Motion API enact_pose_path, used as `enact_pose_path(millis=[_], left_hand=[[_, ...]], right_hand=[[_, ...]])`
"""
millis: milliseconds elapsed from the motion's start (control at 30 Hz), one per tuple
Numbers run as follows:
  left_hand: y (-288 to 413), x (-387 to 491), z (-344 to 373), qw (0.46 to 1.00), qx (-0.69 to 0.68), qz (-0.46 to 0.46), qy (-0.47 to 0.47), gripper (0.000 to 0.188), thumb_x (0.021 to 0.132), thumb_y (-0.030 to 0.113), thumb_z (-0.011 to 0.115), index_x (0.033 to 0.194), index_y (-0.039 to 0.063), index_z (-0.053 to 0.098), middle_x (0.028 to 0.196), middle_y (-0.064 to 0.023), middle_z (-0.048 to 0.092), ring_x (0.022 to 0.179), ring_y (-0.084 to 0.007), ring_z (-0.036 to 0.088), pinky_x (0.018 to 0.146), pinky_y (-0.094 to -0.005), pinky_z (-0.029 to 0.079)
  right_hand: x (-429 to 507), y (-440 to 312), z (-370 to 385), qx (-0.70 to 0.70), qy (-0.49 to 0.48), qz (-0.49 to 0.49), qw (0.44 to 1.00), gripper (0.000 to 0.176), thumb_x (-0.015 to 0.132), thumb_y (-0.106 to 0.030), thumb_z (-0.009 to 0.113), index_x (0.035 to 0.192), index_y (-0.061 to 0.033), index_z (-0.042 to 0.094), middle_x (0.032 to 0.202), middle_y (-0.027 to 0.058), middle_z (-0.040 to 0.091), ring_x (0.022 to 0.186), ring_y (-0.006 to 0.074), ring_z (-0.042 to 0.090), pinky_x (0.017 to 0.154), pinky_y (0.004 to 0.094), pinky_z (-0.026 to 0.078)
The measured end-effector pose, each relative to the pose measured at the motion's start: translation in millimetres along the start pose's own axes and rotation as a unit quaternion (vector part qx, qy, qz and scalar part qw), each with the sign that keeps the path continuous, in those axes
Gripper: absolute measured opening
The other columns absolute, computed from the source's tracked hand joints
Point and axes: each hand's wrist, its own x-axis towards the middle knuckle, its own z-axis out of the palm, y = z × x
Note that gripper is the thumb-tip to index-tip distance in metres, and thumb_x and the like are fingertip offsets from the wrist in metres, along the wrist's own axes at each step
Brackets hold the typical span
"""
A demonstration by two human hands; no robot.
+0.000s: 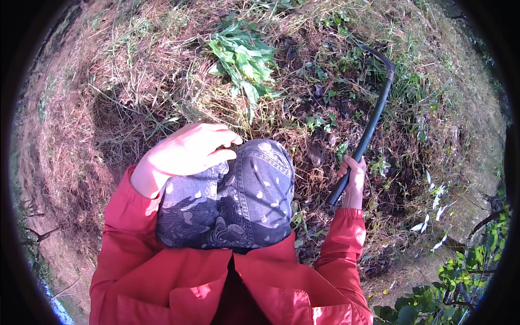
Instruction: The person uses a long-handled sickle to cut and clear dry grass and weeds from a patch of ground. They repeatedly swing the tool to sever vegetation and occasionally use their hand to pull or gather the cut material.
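Note:
A sickle (373, 122) with a dark green tubular handle is gripped low on its handle by my right hand (355, 174). Its dark curved blade (381, 56) points up and to the left, over low weeds. Above my left knee is my left hand (189, 149), empty, with its fingers bent and the thumb apart from them. Whether that hand rests on the patterned trousers (264, 191) I cannot tell. Beyond my knees lies a heap of cut green leaves (245, 57) on the dry grass.
Dry cut grass (130, 81) covers the ground at the left and ahead. Small green weeds (321, 122) grow among dark leaf litter at the right. A leafy shrub (467, 272) stands at the lower right, and bare twigs (42, 235) stick in from the left edge.

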Motion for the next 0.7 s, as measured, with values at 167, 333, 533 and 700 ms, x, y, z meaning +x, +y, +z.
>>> enact_pose_path(millis=[167, 333, 533, 700], left_hand=[[0, 1, 1, 1.000, -0.004, 0.017, 0.009, 0.027, 0.085, 0.019, 0.056, 0.102, -0.002, 0.058, 0.095, -0.0170, 0.060, 0.087, -0.0320, 0.059, 0.078, -0.0391, 0.047], [1, 0, 3, 1.000, 0.004, 0.010, 0.013, 0.026, 0.085, 0.019, 0.056, 0.101, -0.002, 0.059, 0.093, -0.0168, 0.061, 0.086, -0.0322, 0.059, 0.077, -0.0393, 0.047], [1, 3, 3, 1.000, -0.016, 0.013, 0.008, 0.025, 0.085, 0.019, 0.056, 0.098, -0.002, 0.059, 0.092, -0.0157, 0.061, 0.086, -0.0324, 0.059, 0.076, -0.0387, 0.047], [1, 6, 3, 0.999, -0.007, 0.046, 0.014, 0.024, 0.085, 0.018, 0.056, 0.098, -0.002, 0.059, 0.092, -0.0151, 0.061, 0.086, -0.0315, 0.059, 0.076, -0.0387, 0.047]], right_hand=[[62, 13, 20, -0.106, 0.169, -0.200, 0.959, 0.018, 0.077, 0.001, 0.054, 0.086, -0.0013, 0.039, 0.058, 0.0049, 0.047, 0.040, 0.0143, 0.049, 0.035, 0.0273, 0.044], [106, 44, 43, -0.198, 0.177, 0.046, 0.963, 0.018, 0.078, 0.001, 0.054, 0.089, -0.0001, 0.041, 0.058, 0.0047, 0.049, 0.043, 0.0157, 0.051, 0.039, 0.0298, 0.047], [10, 19, 3, 0.103, 0.002, 0.099, 0.990, 0.019, 0.076, -0.004, 0.060, 0.080, -0.0051, 0.042, 0.055, 0.0015, 0.045, 0.041, 0.0115, 0.046, 0.035, 0.0231, 0.040], [3, 9, -8, -0.137, 0.117, -0.089, 0.980, 0.019, 0.075, -0.002, 0.056, 0.082, -0.0035, 0.039, 0.054, 0.0014, 0.044, 0.038, 0.0104, 0.044, 0.033, 0.0223, 0.040]])
